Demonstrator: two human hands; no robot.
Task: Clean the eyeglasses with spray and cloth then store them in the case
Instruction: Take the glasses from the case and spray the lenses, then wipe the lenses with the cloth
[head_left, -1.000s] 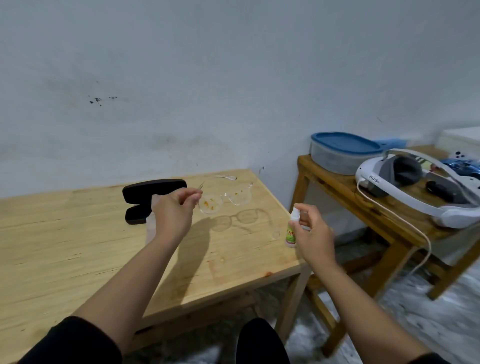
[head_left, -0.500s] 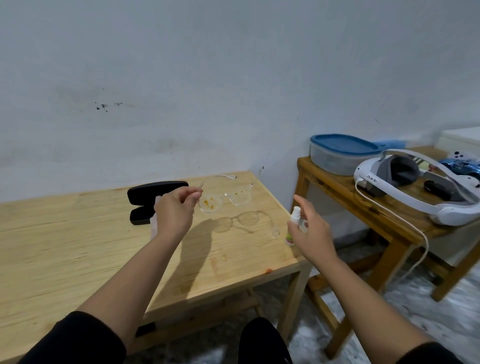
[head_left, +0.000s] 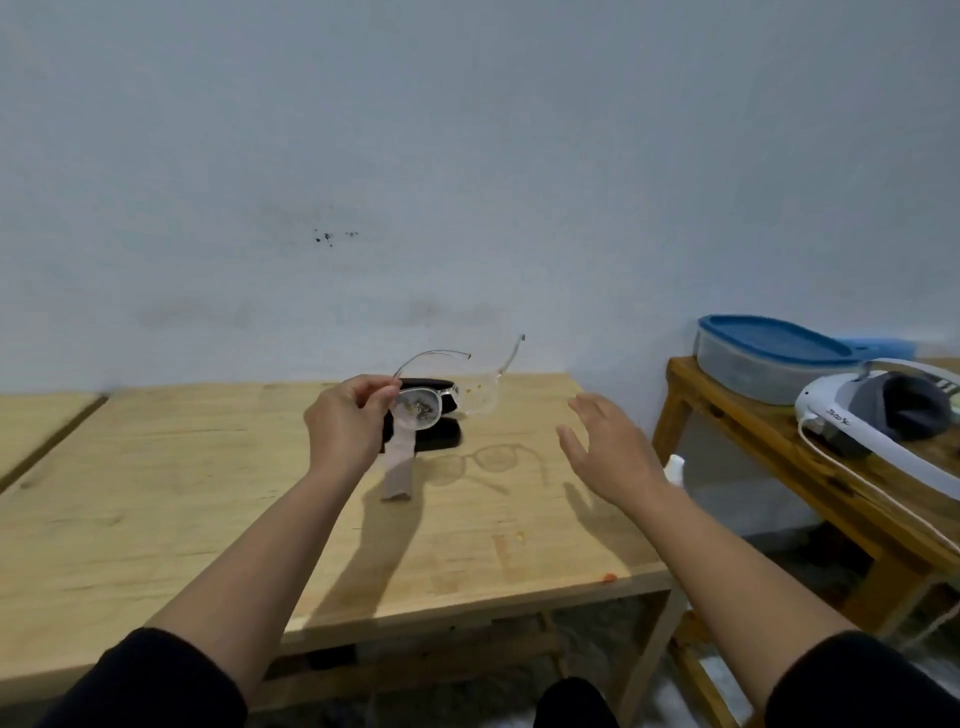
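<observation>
Nearest the camera, the right hand (head_left: 605, 449) hangs above the table (head_left: 208, 499) edge with fingers spread and straight, holding nothing. Just behind its wrist, the white top of the spray (head_left: 675, 467) peeks out, standing at the table's right edge. Farther in, the left hand (head_left: 348, 421) pinches the glasses (head_left: 441, 402) at one corner of the clear frame, holding them in the air above the table; both lenses are speckled with orange grime. A strip of cloth (head_left: 400, 462) dangles from below that hand down to the tabletop. Behind it lies the black case (head_left: 441, 436), apparently open.

The main risk is probably the spray: it sits so near the edge, half hidden by the right wrist, that a careless reach could knock it to the floor. The one-corner pinch on a light frame could also slip or twist once wiping pressure is applied.
</observation>
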